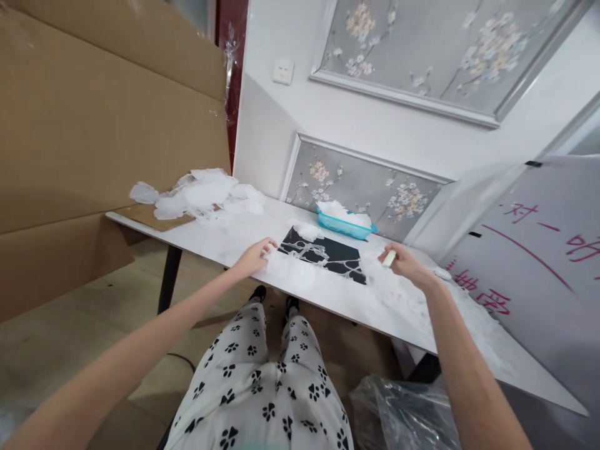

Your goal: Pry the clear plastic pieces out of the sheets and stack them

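My left hand [260, 256] is at the table's front edge, left of a black sheet [338, 253]. Its fingers are pinched together at a translucent white piece, too faint to make out clearly. In my right hand [398, 259], to the right of the sheet, is a small pale block [389, 258], held between thumb and fingers. White lines cross the black sheet, and a small white clump [307, 232] lies on its upper left part. Thin whitish pieces [403, 290] are spread under and beside my right hand.
A blue basket [347, 226] of white pieces stands behind the sheet on the white table [225, 240]. White pieces [201, 194] are heaped at the left by large cardboard [107, 112]. A whiteboard [539, 250] leans at the right; clear plastic [407, 412] lies below the table.
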Motion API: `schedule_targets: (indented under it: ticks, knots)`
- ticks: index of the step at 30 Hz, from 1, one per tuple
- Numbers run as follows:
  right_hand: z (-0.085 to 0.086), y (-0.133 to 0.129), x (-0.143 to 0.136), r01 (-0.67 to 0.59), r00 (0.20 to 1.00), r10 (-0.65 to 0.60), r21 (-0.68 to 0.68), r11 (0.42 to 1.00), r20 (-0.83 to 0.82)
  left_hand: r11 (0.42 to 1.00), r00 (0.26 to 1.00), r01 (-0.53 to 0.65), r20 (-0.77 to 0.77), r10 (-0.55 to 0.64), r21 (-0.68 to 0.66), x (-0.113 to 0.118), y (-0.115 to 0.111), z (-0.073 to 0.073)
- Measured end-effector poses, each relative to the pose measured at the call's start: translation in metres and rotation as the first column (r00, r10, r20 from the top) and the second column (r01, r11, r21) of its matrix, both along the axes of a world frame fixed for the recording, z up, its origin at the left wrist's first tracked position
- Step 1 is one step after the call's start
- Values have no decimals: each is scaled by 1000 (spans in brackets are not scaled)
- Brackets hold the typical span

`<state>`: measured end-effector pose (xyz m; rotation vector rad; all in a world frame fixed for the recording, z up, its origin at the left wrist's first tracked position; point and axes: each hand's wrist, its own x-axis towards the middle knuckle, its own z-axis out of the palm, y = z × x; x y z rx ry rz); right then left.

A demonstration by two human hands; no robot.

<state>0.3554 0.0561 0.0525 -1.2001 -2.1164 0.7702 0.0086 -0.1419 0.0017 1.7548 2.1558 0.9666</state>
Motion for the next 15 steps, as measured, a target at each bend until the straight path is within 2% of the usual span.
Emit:
schedule_targets:
  ticks: [4,8,12,15]
  knots:
    - [24,27,1,148,987,-144,66,987,-68,993,991,107,71,-111,59,5,25,-2]
    - [35,44,-13,366,931,-365,92,926,-27,989,991,117,60,-123,91,12,48,-8]
    - [32,36,-34,491,871,-488,128,862,-58,990,993,119,8,-120,77,13,60,-13]
    - [19,18,-55,462,885,-441,161,872,-150,994,995,99,2,-99,46,10,61,-12]
